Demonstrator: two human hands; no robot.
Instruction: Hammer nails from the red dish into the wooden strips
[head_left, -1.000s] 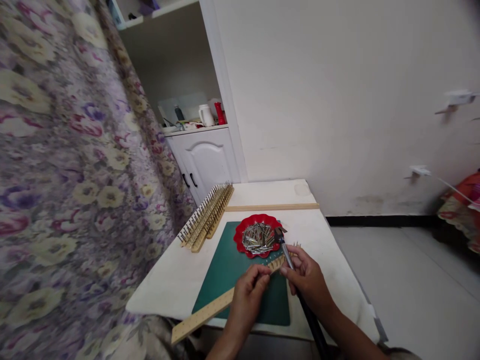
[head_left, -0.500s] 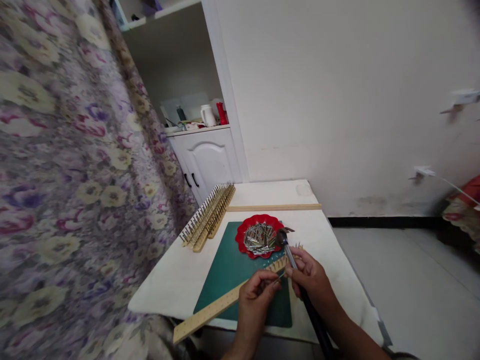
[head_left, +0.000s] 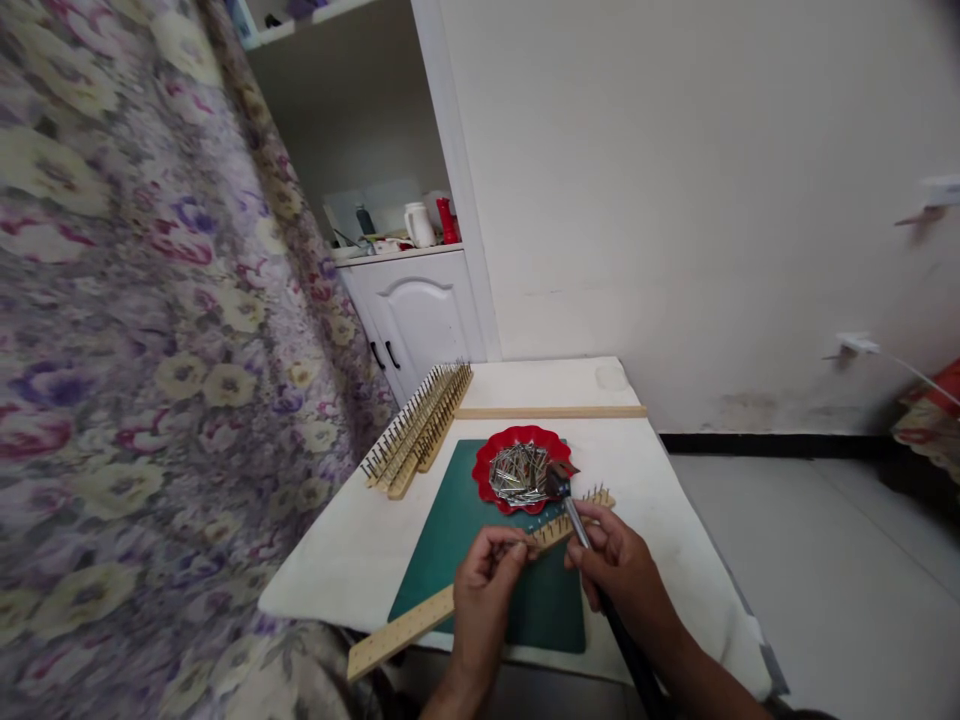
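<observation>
Ahead, red dish (head_left: 484,470) partly behind hammer (head_left: 576,521) in right hand (head_left: 621,568); left hand (head_left: 486,590) pinched, contents unclear.

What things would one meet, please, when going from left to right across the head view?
Floral curtain, nail-studded wooden strips, red bowl of nails, right hand, lower white wall fitting, reddish cloth.
</observation>
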